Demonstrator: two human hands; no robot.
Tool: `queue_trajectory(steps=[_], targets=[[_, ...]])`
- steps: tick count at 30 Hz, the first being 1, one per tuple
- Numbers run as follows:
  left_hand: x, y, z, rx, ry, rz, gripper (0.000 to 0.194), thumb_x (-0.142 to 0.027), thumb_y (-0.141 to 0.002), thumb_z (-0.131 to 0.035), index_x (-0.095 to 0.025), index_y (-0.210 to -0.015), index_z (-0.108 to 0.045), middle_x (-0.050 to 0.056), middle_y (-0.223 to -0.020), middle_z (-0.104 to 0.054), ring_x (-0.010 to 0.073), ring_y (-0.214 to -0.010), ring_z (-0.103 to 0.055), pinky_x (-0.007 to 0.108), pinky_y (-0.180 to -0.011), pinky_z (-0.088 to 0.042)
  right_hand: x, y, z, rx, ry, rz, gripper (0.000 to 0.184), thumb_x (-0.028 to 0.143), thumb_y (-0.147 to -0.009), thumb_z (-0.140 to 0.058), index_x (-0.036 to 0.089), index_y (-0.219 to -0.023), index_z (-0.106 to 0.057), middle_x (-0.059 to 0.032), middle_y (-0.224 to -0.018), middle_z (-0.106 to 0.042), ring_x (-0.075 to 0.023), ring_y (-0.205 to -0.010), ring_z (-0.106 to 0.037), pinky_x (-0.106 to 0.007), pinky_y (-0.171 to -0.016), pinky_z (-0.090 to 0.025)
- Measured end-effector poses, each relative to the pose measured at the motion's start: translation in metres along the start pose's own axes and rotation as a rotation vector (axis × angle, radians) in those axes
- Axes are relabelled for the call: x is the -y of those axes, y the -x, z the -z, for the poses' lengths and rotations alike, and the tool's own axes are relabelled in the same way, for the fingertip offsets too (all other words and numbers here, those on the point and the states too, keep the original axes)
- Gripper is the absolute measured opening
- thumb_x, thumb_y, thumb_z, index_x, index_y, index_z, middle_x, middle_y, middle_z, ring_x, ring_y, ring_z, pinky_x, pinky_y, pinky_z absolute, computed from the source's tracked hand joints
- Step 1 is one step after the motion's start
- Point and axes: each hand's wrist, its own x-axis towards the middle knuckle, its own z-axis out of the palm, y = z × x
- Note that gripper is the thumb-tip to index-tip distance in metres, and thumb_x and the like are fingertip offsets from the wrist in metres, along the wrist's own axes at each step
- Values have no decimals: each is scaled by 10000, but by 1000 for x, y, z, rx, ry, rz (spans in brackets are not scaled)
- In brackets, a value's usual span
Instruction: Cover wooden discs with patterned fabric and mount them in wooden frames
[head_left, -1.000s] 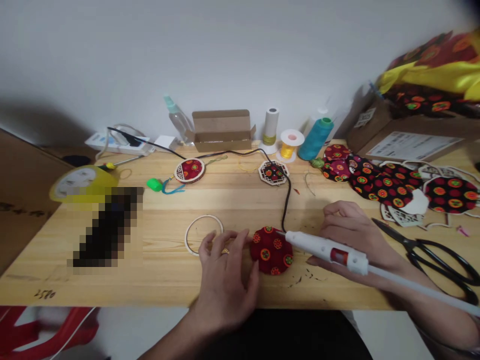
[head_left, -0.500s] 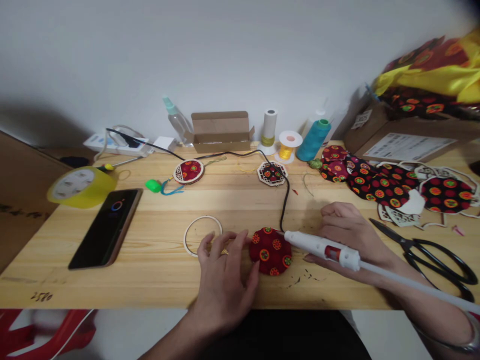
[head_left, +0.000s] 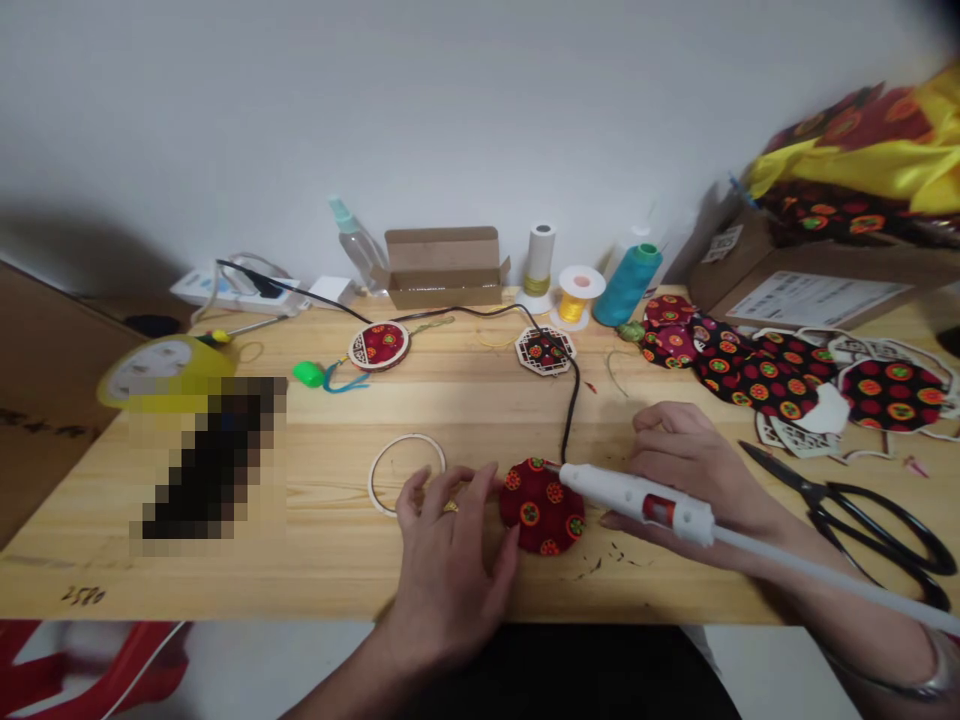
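In front of me on the wooden table lies a round fabric-covered disc [head_left: 540, 515], dark red with flower-like motifs. My left hand [head_left: 454, 550] steadies its left edge, thumb and forefinger curved around that side. My right hand [head_left: 686, 460] grips a white glue gun [head_left: 637, 500], whose nozzle meets the disc's upper right rim. A long pale glue stick [head_left: 825, 585] runs out of its back, and the gun's body hides some of my right fingers. Behind my left fingertips rests a thin wooden ring [head_left: 377, 455], partly covered by them.
Black scissors [head_left: 814, 492] lie right of my right arm. A black cord [head_left: 576, 395] crosses the table, passing an octagonal ornament [head_left: 545, 350]. Further back stand thread spools [head_left: 628, 285] and a small carton [head_left: 442, 285]. Yellow tape [head_left: 124, 385] sits left, by a blurred-out dark object [head_left: 206, 465].
The glue gun has shifted slightly left with my right hand, its nozzle now a little further over the disc's rim. My left hand and the disc keep their places.
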Motion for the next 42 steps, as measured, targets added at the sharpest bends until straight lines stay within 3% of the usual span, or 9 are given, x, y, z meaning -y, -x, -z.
queue_trajectory(steps=[10, 22, 32, 42], targets=[[0, 1, 0, -7, 1, 0, 479, -193, -819, -559, -203, -1267, -389, 65, -1058, -708, 302, -1060, -551, 583, -1005, -247, 8, -15, -14, 26, 18, 19, 336, 504, -773, -645, 209, -627, -579, -13, -623, -561, -210, -834, -498, -368, -783, -338], [-1, -1, 1, 9, -6, -15, 495, -180, -822, -559, -192, -1275, -359, 72, -1058, -710, 306, -1067, -539, 579, -1003, -246, 2, 0, 2, -48, 30, -33, 280, 442, -773, -680, 211, -646, -586, -13, -605, -539, -213, -799, -508, -378, -763, -360], [0, -1, 1, 29, -33, -15, 464, -189, -835, -547, -173, -1262, -368, 77, -1064, -707, 304, -1067, -532, 587, -1005, -249, 2, 2, -5, -18, 14, -32, 307, 437, -787, -658, 204, -616, -552, -11, -610, -534, -203, -783, -492, -377, -742, -356], [1, -1, 1, 37, -48, -22, 497, -186, -827, -545, -196, -1289, -360, 74, -1077, -706, 310, -1070, -536, 589, -1000, -249, -3, 20, 8, -56, 39, -38, 276, 459, -767, -678, 213, -667, -600, -18, -622, -518, -225, -806, -516, -392, -740, -387]])
